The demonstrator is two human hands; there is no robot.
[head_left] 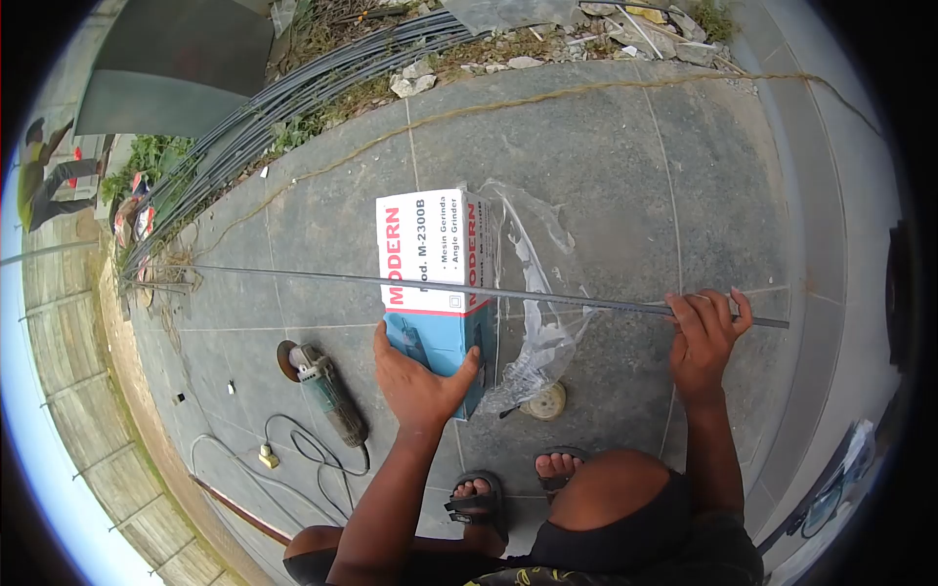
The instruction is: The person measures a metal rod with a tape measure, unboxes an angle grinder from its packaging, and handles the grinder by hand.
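My left hand is wrapped round the near end of a blue and white angle grinder box, thumb on one side and fingers on the other. Across the box runs a long thin metal rod, reaching from the far left to the right. Close to the rod's right end, my right hand has its fingers closed over it. Clear plastic wrap lies crumpled against the box's right side. An angle grinder rests on the tiles left of my left hand, its disc pointing away from me.
A power cord loops below the grinder, near a yellowish plug. A round pale object sits beside the wrap. Bundled rods, rubble and a rope lie farther off. Another person stands at far left.
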